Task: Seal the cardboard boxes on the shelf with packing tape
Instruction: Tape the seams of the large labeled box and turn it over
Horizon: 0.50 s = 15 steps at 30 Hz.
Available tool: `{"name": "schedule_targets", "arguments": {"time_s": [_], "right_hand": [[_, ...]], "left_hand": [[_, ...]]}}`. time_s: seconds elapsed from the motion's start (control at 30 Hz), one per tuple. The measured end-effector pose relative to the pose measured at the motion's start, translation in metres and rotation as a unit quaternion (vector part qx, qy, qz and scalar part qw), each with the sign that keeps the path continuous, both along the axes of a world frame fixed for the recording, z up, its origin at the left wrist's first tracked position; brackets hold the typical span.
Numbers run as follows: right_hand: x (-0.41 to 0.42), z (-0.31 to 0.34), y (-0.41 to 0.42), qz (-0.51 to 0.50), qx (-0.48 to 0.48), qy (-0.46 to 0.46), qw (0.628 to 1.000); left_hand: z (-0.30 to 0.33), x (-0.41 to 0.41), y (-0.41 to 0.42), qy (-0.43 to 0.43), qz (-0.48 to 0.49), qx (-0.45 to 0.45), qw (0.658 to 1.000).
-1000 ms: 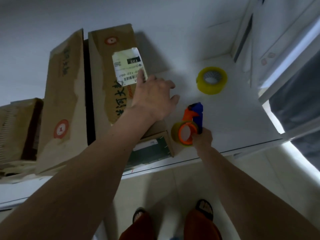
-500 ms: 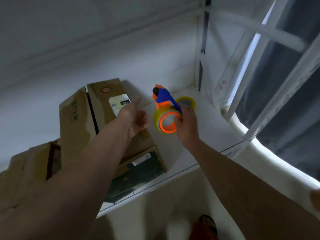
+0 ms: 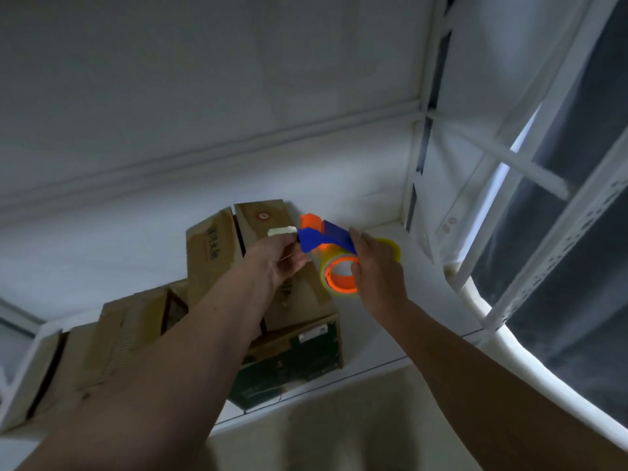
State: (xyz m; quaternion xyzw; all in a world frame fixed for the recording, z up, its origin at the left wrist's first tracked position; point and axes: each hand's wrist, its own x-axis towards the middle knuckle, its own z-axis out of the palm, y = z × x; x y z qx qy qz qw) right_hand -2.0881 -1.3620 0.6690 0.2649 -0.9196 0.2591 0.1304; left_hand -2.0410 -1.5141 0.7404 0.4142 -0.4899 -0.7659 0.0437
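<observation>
A brown cardboard box [image 3: 299,311] with a white label lies on the white shelf [image 3: 380,348]. Its two top flaps meet along a dark seam. My right hand [image 3: 377,277] grips a blue and orange tape dispenser [image 3: 326,243] loaded with a yellowish roll, held above the box. My left hand [image 3: 278,260] is raised at the dispenser's blue front end, with its fingers curled there as if pinching the tape end; the tape itself is not visible. A spare roll of yellow tape [image 3: 390,249] sits on the shelf behind my right hand, mostly hidden.
A second cardboard box [image 3: 136,328] with open flaps sits to the left on the shelf. The shelf's white upright [image 3: 416,178] stands at the back right. A perforated white post [image 3: 557,246] and dark curtain are on the right. The floor lies below the shelf edge.
The view tilted upward. My right hand lifted the dispenser off the shelf and above the box. My left hand left the box top and rose to the dispenser's front end.
</observation>
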Motion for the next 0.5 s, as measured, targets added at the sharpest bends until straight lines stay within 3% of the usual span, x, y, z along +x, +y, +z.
{"name": "schedule_targets", "arguments": {"time_s": [0.07,0.27,0.37,0.5], "right_hand": [[0.007,0.005,-0.003,0.006,0.016,0.037,0.999],[0.021,0.011,-0.020,0.112,0.017,0.016,0.993],[0.022,0.016,-0.031,0.199,-0.025,-0.094,0.975],[0.026,0.034,-0.042,0.260,-0.071,-0.273,0.923]], "left_hand": [[0.010,0.007,-0.004,0.007,0.006,0.000,1.000],[0.028,0.030,-0.021,0.009,-0.023,0.012,1.000],[0.026,0.038,-0.033,-0.010,0.004,-0.001,1.000],[0.023,0.050,-0.048,-0.024,-0.003,-0.003,1.000]]}}
